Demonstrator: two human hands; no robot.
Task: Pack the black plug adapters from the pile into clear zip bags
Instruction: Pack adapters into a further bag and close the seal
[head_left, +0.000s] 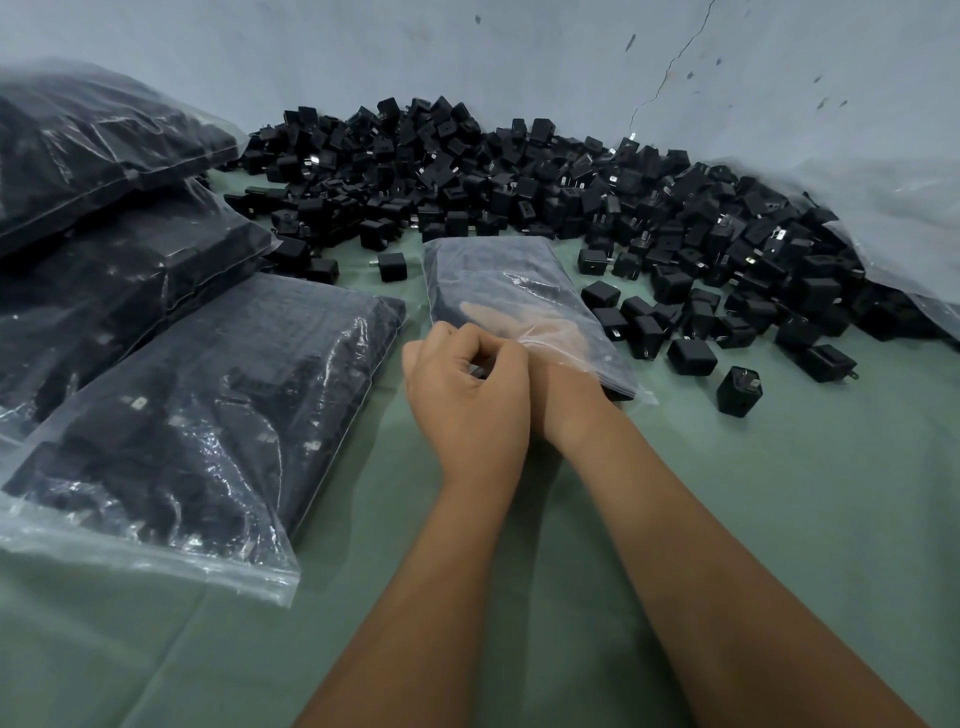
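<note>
just before the heap of black cube plug adapters (545, 182), the right hand (524, 325) sits inside a clear plastic zip bag (483, 275), grip unclear; the left hand (467, 384) pinches its mouth.

right hand (524, 325) inside zip bag (498, 280), beside pile (519, 176).

Dim, even, cool light, soft shadows beneath the forearms on the green cloth (779, 519), white glare streaks on the filled bags (197, 415), wide-angle bending at the edges, the wall (467, 52) curved, adapter pile (519, 176) dark with little detail, slight softness throughout.
</note>
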